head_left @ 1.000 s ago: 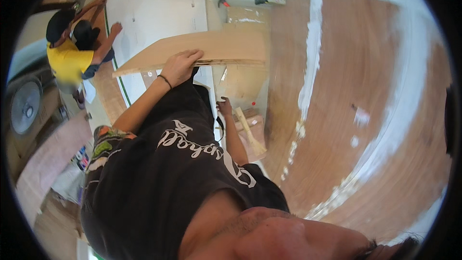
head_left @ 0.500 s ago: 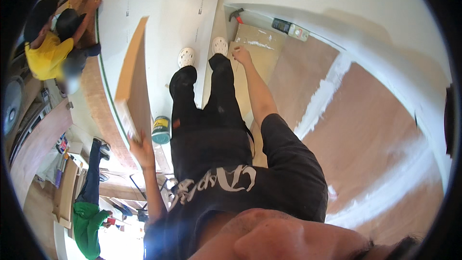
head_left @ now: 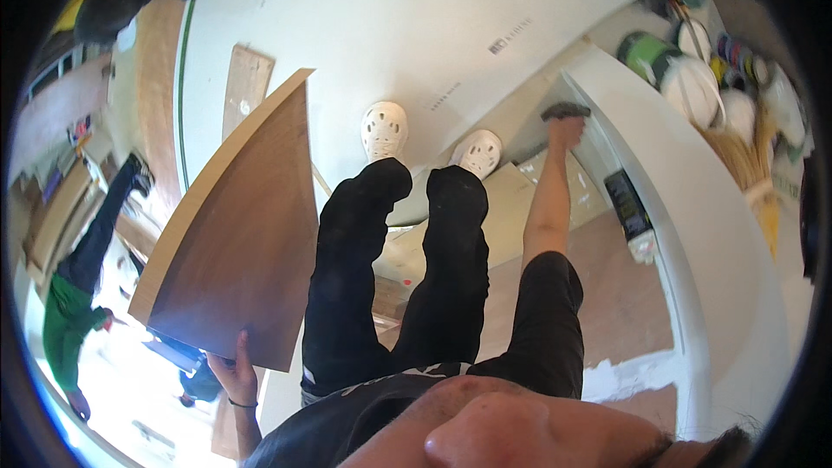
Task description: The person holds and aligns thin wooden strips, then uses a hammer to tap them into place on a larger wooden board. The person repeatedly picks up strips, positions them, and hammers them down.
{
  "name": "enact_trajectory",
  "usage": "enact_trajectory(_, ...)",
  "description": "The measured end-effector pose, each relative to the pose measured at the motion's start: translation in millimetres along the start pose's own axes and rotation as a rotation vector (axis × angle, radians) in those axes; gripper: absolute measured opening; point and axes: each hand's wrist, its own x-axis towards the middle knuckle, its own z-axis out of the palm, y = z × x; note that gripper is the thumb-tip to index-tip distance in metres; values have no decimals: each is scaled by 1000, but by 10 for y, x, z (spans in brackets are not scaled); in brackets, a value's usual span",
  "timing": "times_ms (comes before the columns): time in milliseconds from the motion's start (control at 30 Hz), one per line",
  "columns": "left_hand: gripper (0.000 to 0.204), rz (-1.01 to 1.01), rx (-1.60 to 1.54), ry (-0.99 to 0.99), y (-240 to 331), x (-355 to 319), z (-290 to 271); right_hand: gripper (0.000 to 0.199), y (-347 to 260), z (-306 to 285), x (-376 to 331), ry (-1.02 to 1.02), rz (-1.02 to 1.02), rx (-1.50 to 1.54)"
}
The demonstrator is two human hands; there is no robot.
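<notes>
Head view: the left hand (head_left: 232, 377), at the lower left of the frame, clamps the bottom edge of a wedge-shaped wooden panel (head_left: 247, 247), thumb against the brown face; the fingers behind it are hidden. The panel stands tilted left of centre, its pale curved edge facing left and its tip pointing up. The right hand (head_left: 568, 132), at the upper right, is closed on a dark tool (head_left: 565, 111); blur conceals the exact finger placement. Below that hand, a black box (head_left: 628, 205) rests beside the curved white ledge (head_left: 737, 251). A white board (head_left: 390, 26) spans the top, with a short plank (head_left: 247, 82) lying on it behind the panel. Two white shoes (head_left: 384, 132) sit at upper centre. A person in green (head_left: 69, 325) occupies the far lower left.
</notes>
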Motion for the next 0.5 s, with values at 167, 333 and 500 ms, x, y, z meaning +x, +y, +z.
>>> enact_trajectory(167, 14, -26, 2, 30, 78, -250, 108, 55, 112, -127, -289, 73, -286, 41)
enact_trajectory(333, 18, 21, -35, 15, -11, -626, 86, 48, 236, -542, -951, 74, -602, 118)
enact_trajectory(500, 22, -53, -156, 26, 64, -1051, -142, 45, 220, -1176, -1424, 118, -987, 182)
